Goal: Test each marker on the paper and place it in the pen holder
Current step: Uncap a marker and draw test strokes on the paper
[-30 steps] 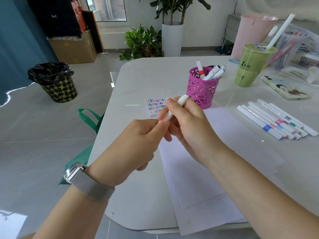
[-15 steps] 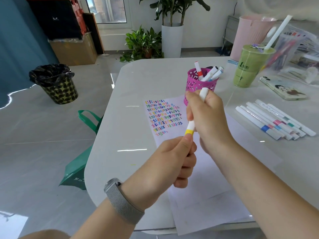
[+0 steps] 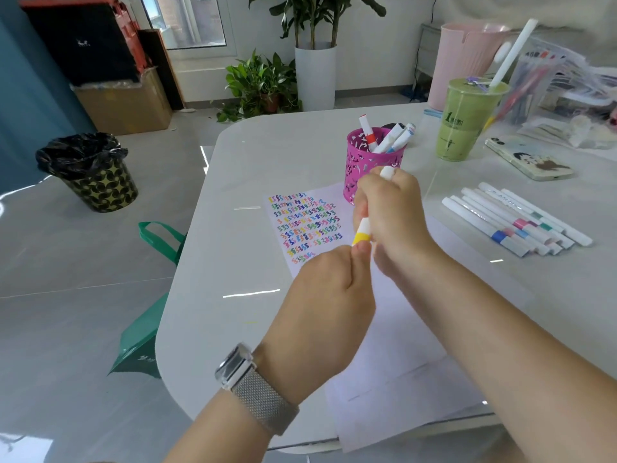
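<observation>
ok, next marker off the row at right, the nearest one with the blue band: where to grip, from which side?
Grip the blue-band marker mid-barrel, from above. It lies flat at the row's near edge, so its near side is free; neighbours crowd the far side.

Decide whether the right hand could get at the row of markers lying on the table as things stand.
Probably not yet. The row of markers lies open on the table with nothing across the way, but the right hand grips the yellow-banded marker, whose lower end the left hand pinches.
</observation>
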